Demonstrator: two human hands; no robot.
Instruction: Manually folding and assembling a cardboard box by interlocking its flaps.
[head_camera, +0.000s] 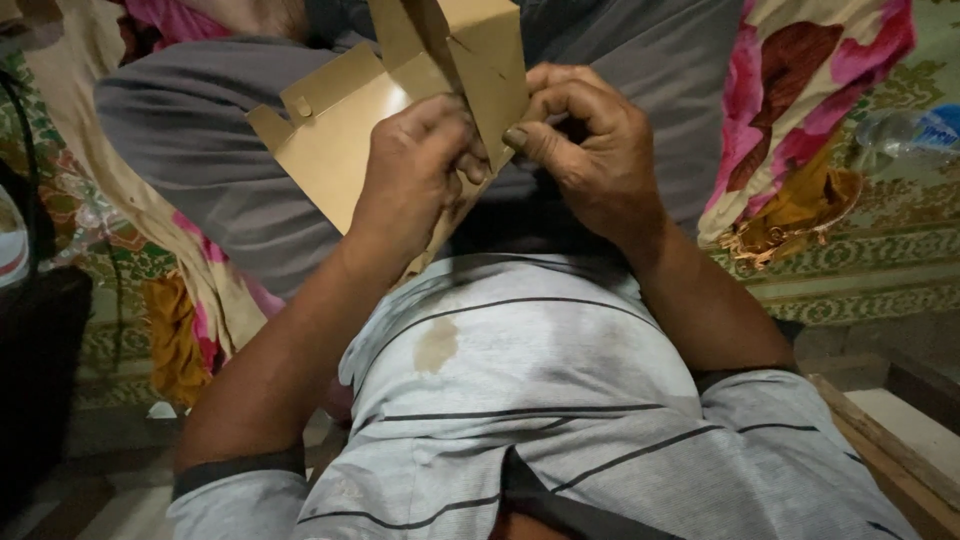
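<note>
A flat brown cardboard box blank (345, 125) is held up in the air over the person's lap, carried by nothing but the two hands, so its panels and flaps are free to be bent from either side. The left hand (415, 175) closes around the lower edge of the card, fingers curled over the near face and thumb tucked toward the fold, which steadies the large panel that slants away toward the upper left corner of the view. The right hand (590, 145) pinches the narrow upright flap (490, 60) beside it, thumb tip pressed flat against the crease with the fingers bunched behind, a grip that suits pushing a fold into line. Both hands meet at the same crease, touching or nearly so. A small tab (298, 105) juts from the far edge of the big panel, untouched. Below the card lie grey trousers (200, 130) and a pale striped shirt (540, 400); flowered cloth (800, 90) is heaped at the right, and a wooden edge (880, 440) shows at the lower right corner.
</note>
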